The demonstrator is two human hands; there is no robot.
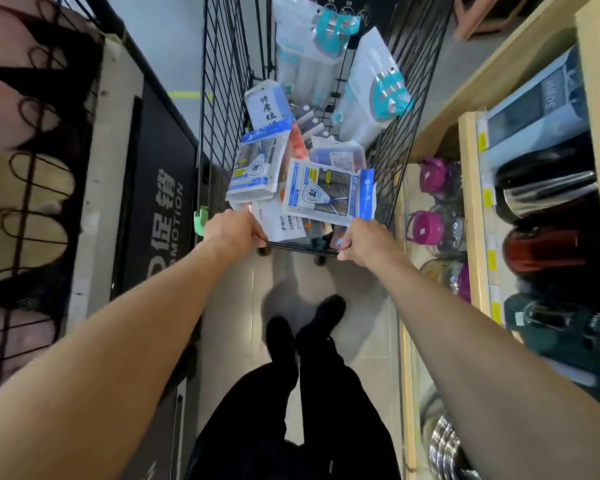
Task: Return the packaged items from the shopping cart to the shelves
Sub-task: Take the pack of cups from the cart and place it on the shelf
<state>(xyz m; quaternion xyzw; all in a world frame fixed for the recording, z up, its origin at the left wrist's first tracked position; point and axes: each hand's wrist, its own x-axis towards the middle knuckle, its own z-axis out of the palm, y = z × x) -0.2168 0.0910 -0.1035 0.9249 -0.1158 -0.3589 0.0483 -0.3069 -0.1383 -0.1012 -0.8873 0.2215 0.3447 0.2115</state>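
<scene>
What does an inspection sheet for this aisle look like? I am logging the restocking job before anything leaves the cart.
Surface: pale tiled floor, bare where visible.
Job's things: black wire shopping cart piled with white-and-blue plastic packets; none shelved yet.
Clutter: nothing seen.
Grippers: left hand and right hand both closed on the cart's black handle bar.
Cables: nothing seen.
Surroundings: wooden shelf of lidded pots on the right; rack of pink and beige slippers on the left.

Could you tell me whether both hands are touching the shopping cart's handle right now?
Touching. The head view shows the left hand and right hand both wrapped around the cart handle.
</scene>
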